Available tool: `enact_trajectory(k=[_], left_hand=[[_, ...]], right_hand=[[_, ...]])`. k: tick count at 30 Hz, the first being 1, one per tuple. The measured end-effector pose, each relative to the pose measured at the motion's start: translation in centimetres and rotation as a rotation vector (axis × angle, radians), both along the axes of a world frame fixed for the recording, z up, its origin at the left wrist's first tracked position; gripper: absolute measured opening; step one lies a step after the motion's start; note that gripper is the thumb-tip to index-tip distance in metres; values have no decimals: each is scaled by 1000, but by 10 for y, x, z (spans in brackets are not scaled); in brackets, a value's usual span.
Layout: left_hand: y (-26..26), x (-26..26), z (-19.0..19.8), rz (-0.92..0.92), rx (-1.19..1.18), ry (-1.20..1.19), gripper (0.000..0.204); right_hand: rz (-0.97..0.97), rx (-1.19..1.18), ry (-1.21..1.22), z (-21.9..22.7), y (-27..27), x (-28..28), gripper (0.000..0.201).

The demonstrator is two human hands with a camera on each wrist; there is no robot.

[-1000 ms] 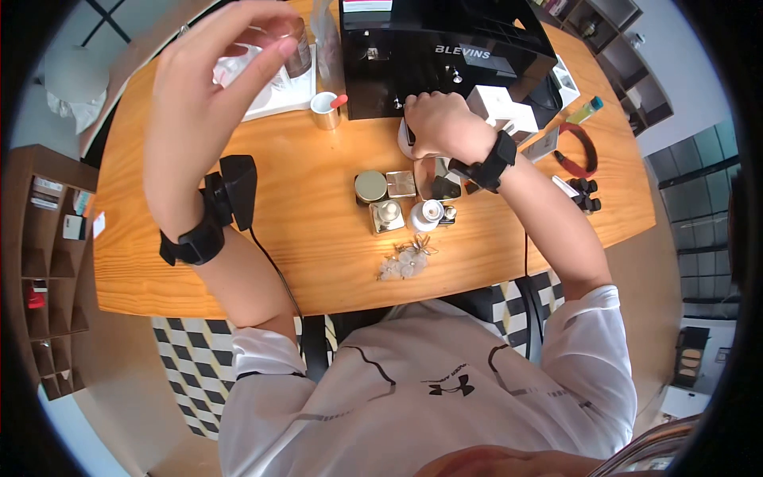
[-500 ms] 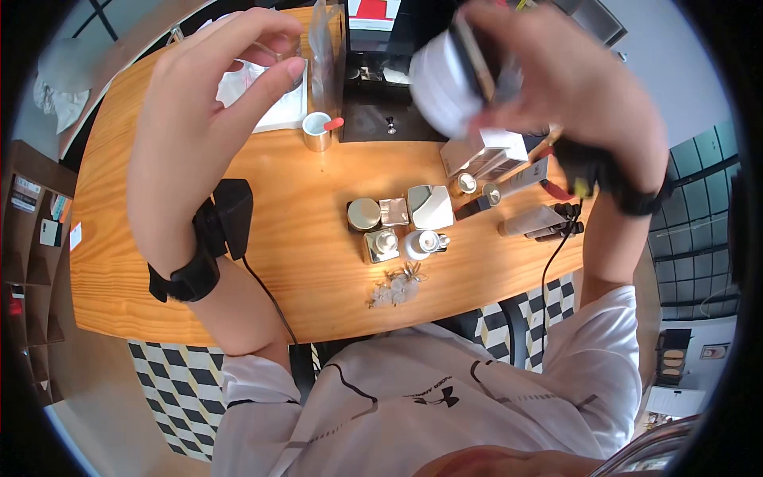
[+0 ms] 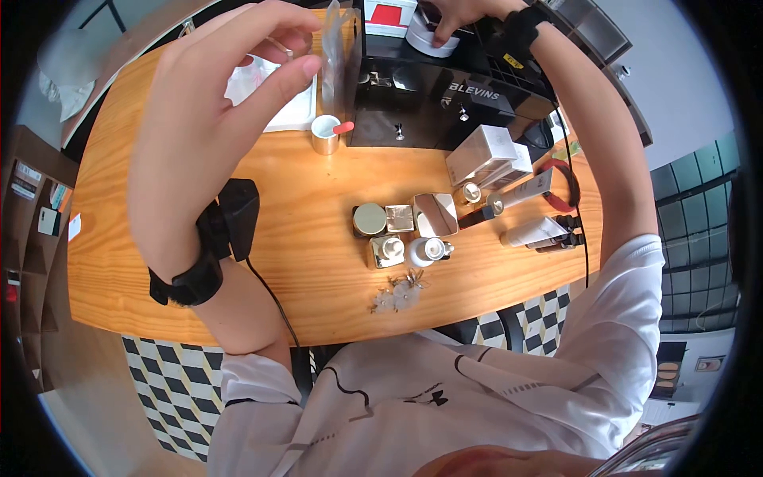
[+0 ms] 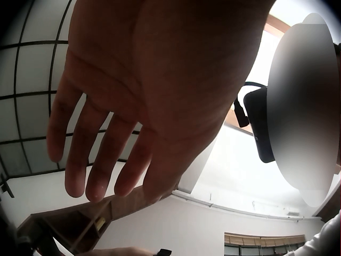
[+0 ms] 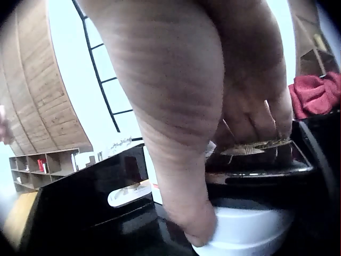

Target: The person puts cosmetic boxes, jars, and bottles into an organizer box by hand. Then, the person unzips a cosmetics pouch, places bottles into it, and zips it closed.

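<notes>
head view: an orange wooden surface (image 3: 310, 215) carries small perfume bottles (image 3: 401, 230) and a black organizer box (image 3: 445, 87), above checkered floor. the right hand (image 3: 457, 12) sets a white round jar (image 3: 429, 40) atop the box; the left hand (image 3: 218, 103) hovers raised. left wrist view: its fingers (image 4: 96, 154) spread, holding nothing. right wrist view: fingers (image 5: 256, 114) pinch the jar's dark mirrored lid (image 5: 256, 162) over its white body.

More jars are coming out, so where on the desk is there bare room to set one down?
Bare wood lies left of the gold-lidded jar, toward the desk edge. Crowded: the bottle cluster and boxes beside the black organizer.
</notes>
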State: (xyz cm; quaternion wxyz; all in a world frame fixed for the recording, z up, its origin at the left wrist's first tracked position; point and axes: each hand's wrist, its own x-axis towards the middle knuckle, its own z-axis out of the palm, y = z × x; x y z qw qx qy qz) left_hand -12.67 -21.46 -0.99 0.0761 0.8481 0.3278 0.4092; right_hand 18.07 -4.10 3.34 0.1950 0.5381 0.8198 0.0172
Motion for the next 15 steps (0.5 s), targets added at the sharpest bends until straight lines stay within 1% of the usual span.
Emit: enact_trajectory(k=[3,4,8,10,11,13,14,15], left_hand=[[-3,-3,3,27,-1,29,26],[-3,-3,3,28,14,28,26],[-6,-3,4,48,37,42,26],[-5,-4,3,42,34,42,26],[-5,-4,3,31,29,44,26],[-7,-2,7,33,19,84,26],[-7,-1,7,30,23,120,27],[-7,1,6,28,12,129,27]], right_hand=[[-21,-21,27,4,4,-2,54],[-30,10,-28,4,2,-4,57],[-49,-32,-40,10,-5,-6,61],[-63,118,-236,7,-2,-9,65],[-59,107,-233,4,-1,-8,65],[-38,173,-233,-4,-2,-5,68],[-58,210,-178,-5,-3,-4,68],[-59,198,-170,-8,-7,-1,68]])
